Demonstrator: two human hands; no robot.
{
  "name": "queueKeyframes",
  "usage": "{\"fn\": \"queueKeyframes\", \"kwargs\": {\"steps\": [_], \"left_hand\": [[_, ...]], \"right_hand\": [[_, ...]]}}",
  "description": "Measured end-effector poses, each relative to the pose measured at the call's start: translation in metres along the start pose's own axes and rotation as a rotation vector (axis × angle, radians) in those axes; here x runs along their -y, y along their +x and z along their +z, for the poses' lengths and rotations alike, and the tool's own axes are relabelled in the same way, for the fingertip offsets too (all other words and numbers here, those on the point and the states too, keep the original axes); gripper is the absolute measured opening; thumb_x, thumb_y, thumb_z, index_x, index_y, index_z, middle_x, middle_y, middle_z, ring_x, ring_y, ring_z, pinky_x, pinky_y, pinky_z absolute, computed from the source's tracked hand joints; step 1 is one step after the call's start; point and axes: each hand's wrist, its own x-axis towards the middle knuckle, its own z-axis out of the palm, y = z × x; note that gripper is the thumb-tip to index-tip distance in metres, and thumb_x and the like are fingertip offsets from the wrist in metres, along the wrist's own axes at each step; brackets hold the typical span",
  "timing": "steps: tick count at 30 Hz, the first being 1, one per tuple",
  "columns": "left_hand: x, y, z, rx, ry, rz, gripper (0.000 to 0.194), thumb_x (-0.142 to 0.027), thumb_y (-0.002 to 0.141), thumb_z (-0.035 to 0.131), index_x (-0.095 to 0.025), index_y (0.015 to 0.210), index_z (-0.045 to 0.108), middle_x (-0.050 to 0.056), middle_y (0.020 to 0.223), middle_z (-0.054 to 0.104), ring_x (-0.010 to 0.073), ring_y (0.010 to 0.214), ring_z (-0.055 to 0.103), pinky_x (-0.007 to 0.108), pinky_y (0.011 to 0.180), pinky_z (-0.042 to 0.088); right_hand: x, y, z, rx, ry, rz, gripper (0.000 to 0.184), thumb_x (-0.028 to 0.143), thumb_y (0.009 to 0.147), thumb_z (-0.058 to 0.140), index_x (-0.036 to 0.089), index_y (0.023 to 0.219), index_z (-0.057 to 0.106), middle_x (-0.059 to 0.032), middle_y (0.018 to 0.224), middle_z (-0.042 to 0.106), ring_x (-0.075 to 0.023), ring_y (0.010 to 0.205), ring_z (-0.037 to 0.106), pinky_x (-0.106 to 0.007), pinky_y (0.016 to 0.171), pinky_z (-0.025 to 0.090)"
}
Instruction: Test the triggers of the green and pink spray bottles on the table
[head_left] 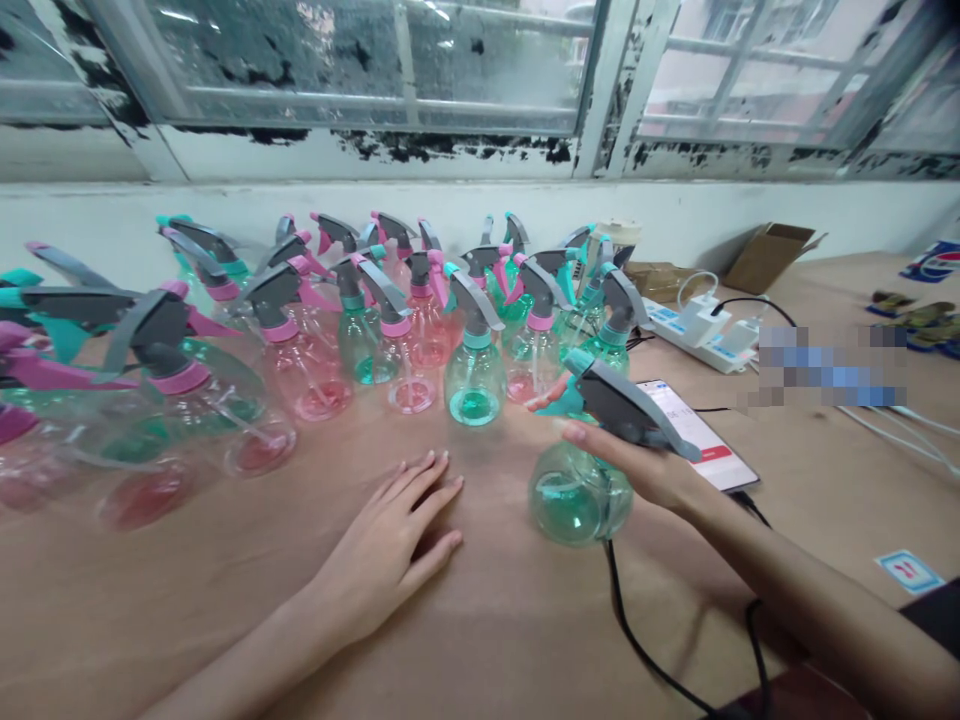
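Note:
My right hand (637, 462) is closed round the neck of a green spray bottle (571, 500), under its grey and teal trigger head. The clear green body hangs below the hand and looks tilted; whether it touches the table I cannot tell. My left hand (394, 530) lies flat on the brown tabletop (480, 640), fingers stretched out, holding nothing. Just beyond it stand a green spray bottle (475, 385) and a pink spray bottle (406, 370), both upright. Several more pink and green ones crowd the back and left, among them a large pink bottle (259, 440).
A phone (712, 440) lies right of my right hand, near a white power strip (701, 335) with chargers. A black cable (616, 590) runs across the table front. At the back right stands an open cardboard box (769, 258). A small label (909, 571) lies at the right.

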Motion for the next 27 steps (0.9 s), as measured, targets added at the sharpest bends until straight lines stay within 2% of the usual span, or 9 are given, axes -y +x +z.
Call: {"fn": "queueKeyframes", "kwargs": {"steps": [3, 5, 11, 13, 18, 23, 27], "left_hand": [[0.002, 0.0, 0.003, -0.025, -0.007, 0.005, 0.047, -0.046, 0.096, 0.045, -0.023, 0.138, 0.048, 0.009, 0.151, 0.039, 0.0285, 0.139, 0.035, 0.053, 0.113, 0.031], [0.003, 0.0, 0.004, -0.033, -0.016, 0.006, 0.047, -0.046, 0.096, 0.045, -0.023, 0.137, 0.048, 0.009, 0.151, 0.039, 0.0285, 0.139, 0.036, 0.052, 0.113, 0.031], [0.0, 0.003, -0.001, 0.0, -0.007, -0.004, 0.047, -0.047, 0.096, 0.044, -0.022, 0.136, 0.05, 0.01, 0.149, 0.042, 0.0293, 0.138, 0.038, 0.054, 0.111, 0.034], [-0.001, 0.003, -0.003, 0.011, -0.001, -0.009, 0.048, -0.047, 0.096, 0.043, -0.021, 0.136, 0.05, 0.01, 0.149, 0.042, 0.0294, 0.138, 0.038, 0.054, 0.111, 0.034], [0.001, 0.002, -0.001, 0.004, 0.009, -0.007, 0.047, -0.047, 0.096, 0.044, -0.023, 0.137, 0.048, 0.009, 0.15, 0.041, 0.0284, 0.138, 0.037, 0.053, 0.111, 0.034], [0.003, 0.0, 0.003, -0.025, 0.025, 0.01, 0.047, -0.046, 0.096, 0.045, -0.025, 0.138, 0.047, 0.008, 0.151, 0.04, 0.0277, 0.139, 0.036, 0.052, 0.112, 0.033], [0.002, 0.001, 0.001, -0.025, 0.022, 0.011, 0.046, -0.046, 0.097, 0.044, -0.024, 0.137, 0.048, 0.008, 0.15, 0.041, 0.0279, 0.138, 0.037, 0.052, 0.111, 0.035]], "right_hand": [[-0.001, -0.003, 0.001, -0.08, -0.06, -0.008, 0.018, 0.042, 0.086, 0.062, 0.026, 0.093, 0.064, -0.0007, 0.087, 0.068, -0.0197, 0.079, 0.066, -0.032, 0.07, 0.055], [-0.001, -0.004, 0.001, -0.118, -0.069, -0.014, 0.016, 0.041, 0.086, 0.063, 0.026, 0.093, 0.064, -0.0006, 0.088, 0.068, -0.0197, 0.082, 0.066, -0.032, 0.074, 0.055], [-0.007, 0.0, -0.003, -0.052, 0.007, -0.018, 0.026, 0.043, 0.087, 0.062, 0.028, 0.108, 0.065, -0.0014, 0.102, 0.071, -0.0221, 0.093, 0.068, -0.037, 0.086, 0.053], [-0.01, 0.001, -0.004, -0.068, 0.021, -0.028, 0.031, 0.043, 0.086, 0.063, 0.029, 0.113, 0.064, -0.0024, 0.106, 0.072, -0.0242, 0.101, 0.067, -0.04, 0.092, 0.052], [-0.004, -0.002, -0.001, -0.026, 0.072, -0.051, 0.038, 0.038, 0.085, 0.065, 0.031, 0.122, 0.058, -0.0023, 0.122, 0.066, -0.0235, 0.113, 0.063, -0.041, 0.098, 0.049], [0.0, 0.0, -0.001, -0.031, 0.081, -0.087, 0.029, 0.035, 0.086, 0.065, 0.03, 0.114, 0.06, -0.0009, 0.119, 0.066, -0.0216, 0.111, 0.063, -0.038, 0.098, 0.049], [0.0, -0.003, -0.001, -0.077, -0.022, -0.03, 0.018, 0.038, 0.087, 0.063, 0.028, 0.103, 0.063, -0.0005, 0.101, 0.069, -0.0197, 0.09, 0.068, -0.032, 0.08, 0.055]]}}
